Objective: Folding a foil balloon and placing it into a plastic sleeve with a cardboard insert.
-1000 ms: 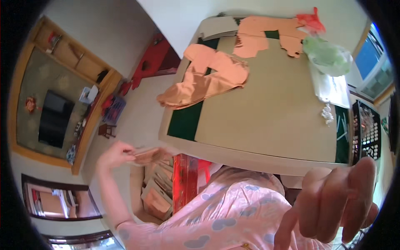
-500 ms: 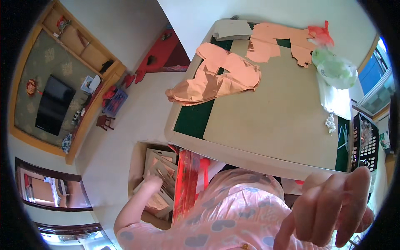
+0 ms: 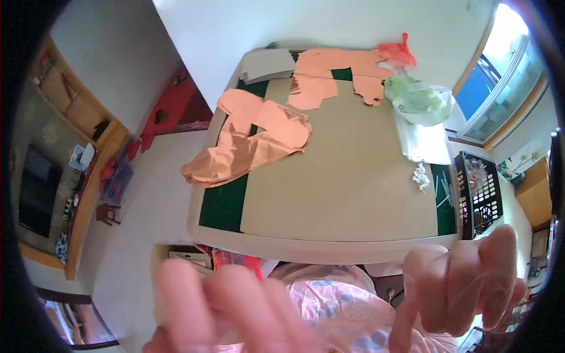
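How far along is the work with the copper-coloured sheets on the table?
Done: several cut copper-coloured sheets lie spread on the table, more at its far edge. In hand: nothing clearly; the left hand and right hand are raised, blurred, close to the camera. Left: the near half of the table holds no sheets.

Both hands' fingers (image 3: 235, 306) are blurred and cut off below.

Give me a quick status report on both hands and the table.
Left hand raised near camera, blurred, apparently empty. Right hand likewise, fingers spread. Copper-coloured sheets lie untouched on table. Nothing between.
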Available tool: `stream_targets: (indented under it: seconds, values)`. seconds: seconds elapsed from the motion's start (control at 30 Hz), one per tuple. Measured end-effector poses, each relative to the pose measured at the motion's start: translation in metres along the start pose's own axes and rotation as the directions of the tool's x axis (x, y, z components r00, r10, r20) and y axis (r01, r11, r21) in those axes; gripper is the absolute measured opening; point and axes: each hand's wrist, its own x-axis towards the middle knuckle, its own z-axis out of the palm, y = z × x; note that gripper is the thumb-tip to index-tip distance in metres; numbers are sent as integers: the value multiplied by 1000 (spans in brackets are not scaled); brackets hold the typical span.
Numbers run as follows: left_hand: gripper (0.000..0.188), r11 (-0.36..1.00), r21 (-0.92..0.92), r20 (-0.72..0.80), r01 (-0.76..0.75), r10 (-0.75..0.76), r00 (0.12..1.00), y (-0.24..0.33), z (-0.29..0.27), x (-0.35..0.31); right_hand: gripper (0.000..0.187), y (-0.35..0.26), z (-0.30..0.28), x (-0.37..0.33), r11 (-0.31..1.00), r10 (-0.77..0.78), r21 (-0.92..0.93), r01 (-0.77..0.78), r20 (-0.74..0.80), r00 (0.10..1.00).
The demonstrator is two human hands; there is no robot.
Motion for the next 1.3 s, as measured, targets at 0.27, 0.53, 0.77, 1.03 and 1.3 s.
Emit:
stream_targets:
  seconds: [0.27,0.53,0.77,1.03,1.3]
  values:
    - [22,1000,2,278,-10,9,961,44,-39,-2,13,-29,-27,33,994,95,-46,-97,-49,994]
    - [9,484,874,-79,31,78,994,-11,-144,41,29,16,-136,7,993,-88,-117,23,-586,805]
    - [20,-534,842,-9,76,127,992,-143,-336,73,19,94,-281,-32,397,-41,-638,-660,-730,682]
    - [19,-461,821,-292,337,168,942,-147,-375,76,22,157,-321,-56,-119,82,-844,-522,-532,843]
    - [22,214,851,-525,480,391,756,-101,-401,84,29,189,-326,-58,-394,214,-900,-185,-286,934]
